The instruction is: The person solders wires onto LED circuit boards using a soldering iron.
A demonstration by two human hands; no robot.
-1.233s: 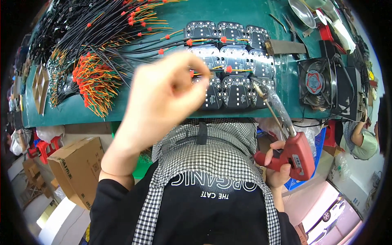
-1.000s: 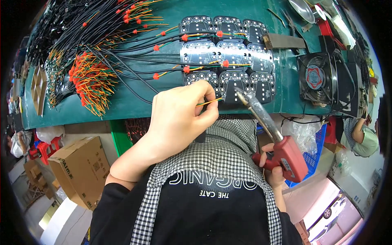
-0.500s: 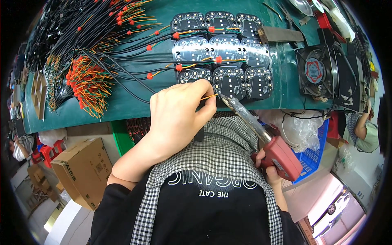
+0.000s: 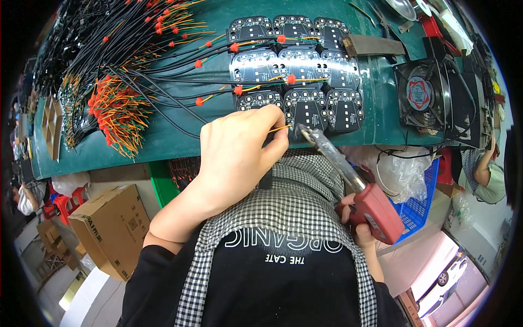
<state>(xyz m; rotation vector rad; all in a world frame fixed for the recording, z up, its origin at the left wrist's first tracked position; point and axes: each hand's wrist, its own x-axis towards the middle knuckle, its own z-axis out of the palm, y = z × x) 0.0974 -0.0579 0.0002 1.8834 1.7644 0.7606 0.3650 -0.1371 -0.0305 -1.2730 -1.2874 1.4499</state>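
My left hand [image 4: 237,150] is closed in a pinch over the near edge of the circuit boards. From its fingertips sticks out the orange end of a wire [image 4: 280,129]. That end lies by the left edge of a black circuit board [image 4: 306,109] in the nearest row. Wrapped round the handle of a red soldering gun [image 4: 378,211], my right hand [image 4: 353,213] is partly hidden by the tool. The gun's metal tip [image 4: 303,129] is over the same board, slightly right of the wire end. Several black cables with red collars [image 4: 238,90] lie across the other boards.
A big bundle of black cables with orange ends [image 4: 117,117] covers the table's left. A metal bar [image 4: 376,46] rests against the boards' right side. Farther right stands a black fan [image 4: 422,92]. Below the edge are a blue basket [image 4: 417,210] and a cardboard box [image 4: 111,229].
The soldering gun's tip has shifted a little to the right, away from the wire end. My left hand has stayed in place with the wire.
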